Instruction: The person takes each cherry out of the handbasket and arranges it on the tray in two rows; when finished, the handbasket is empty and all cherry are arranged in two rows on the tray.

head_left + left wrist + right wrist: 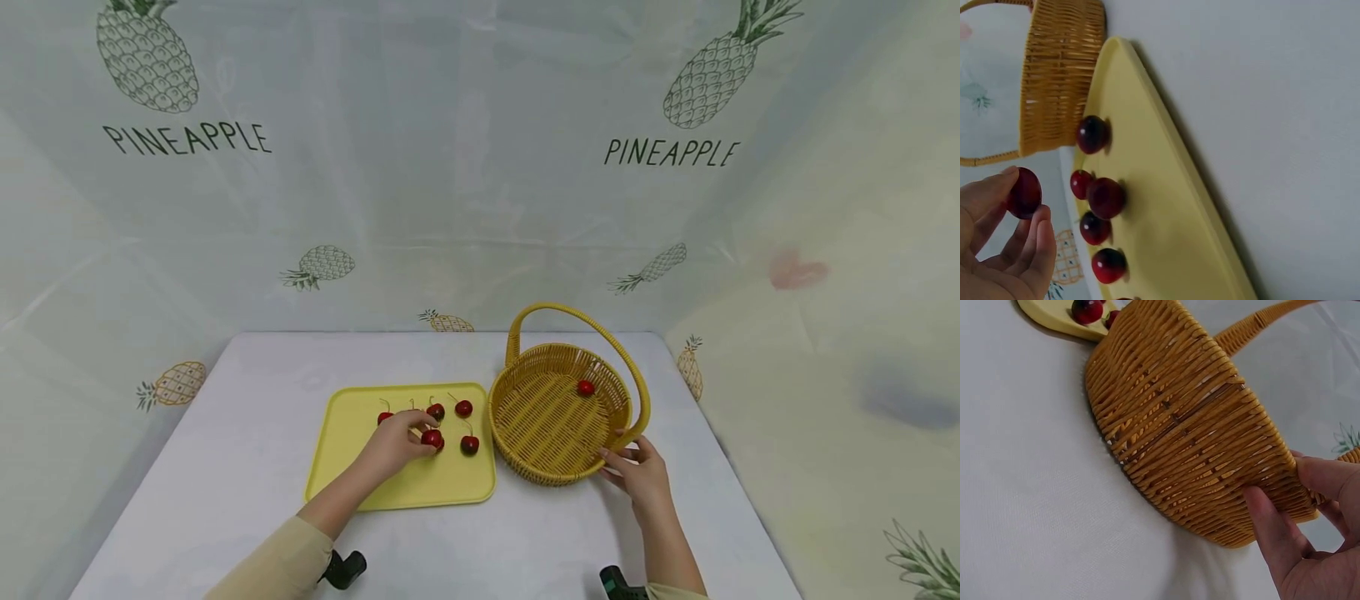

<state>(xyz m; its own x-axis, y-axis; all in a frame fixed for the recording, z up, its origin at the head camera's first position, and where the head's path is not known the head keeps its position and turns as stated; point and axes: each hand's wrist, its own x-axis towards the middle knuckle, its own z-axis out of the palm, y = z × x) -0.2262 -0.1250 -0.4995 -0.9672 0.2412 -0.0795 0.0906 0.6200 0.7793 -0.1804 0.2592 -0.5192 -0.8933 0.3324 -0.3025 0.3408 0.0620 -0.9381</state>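
My left hand [396, 443] is over the yellow tray [405, 497], pinching a dark red cherry [1024, 194] between thumb and fingertips. In the left wrist view this cherry is raised clear of the tray. Several other cherries lie on the tray, among them one with a stem [469, 445] near its right side; the hand partly covers others in the head view. On the right, my right hand [639, 477] grips the rim of a woven basket [543, 425] near the foot of its handle, thumb and fingers on either side. A single red cherry [586, 388] sits inside the basket.
The basket stands against the tray's right edge, its arched handle [577, 312] rising above the bowl. Both are on a white table [465, 550]. Behind the table hangs a pale curtain [465, 192] with pineapple prints.
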